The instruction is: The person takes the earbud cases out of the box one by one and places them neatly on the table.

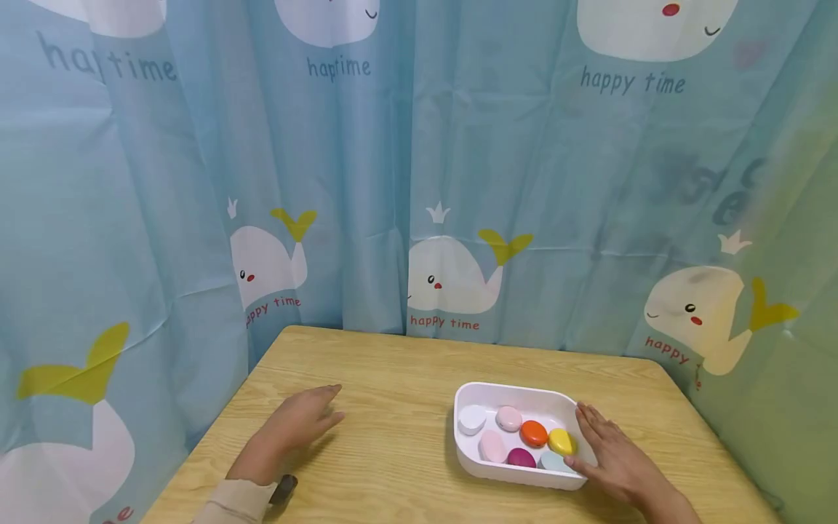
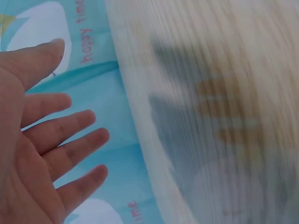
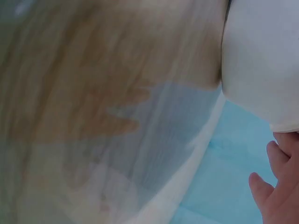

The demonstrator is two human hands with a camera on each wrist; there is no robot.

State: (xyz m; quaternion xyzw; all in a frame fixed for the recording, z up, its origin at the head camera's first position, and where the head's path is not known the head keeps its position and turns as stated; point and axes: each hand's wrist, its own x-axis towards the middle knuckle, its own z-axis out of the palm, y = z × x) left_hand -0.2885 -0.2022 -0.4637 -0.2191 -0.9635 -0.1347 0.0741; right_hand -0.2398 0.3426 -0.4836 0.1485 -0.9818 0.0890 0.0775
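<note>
A white rectangular tray with rounded corners stands on the right half of the table. In it lie several smooth, rounded pieces, among them an orange one, a yellow one, a magenta one and a white one. My right hand lies along the tray's right end, fingers straight, fingertips right at the rim. In the right wrist view its fingers show beside the tray's white wall. My left hand hovers over the left part of the table, fingers spread, holding nothing.
The light wood-grain table has rounded far corners and a glossy surface that mirrors the hands in the wrist views. A blue curtain printed with whales hangs behind the table and along both sides. A dark band sits at the left wrist.
</note>
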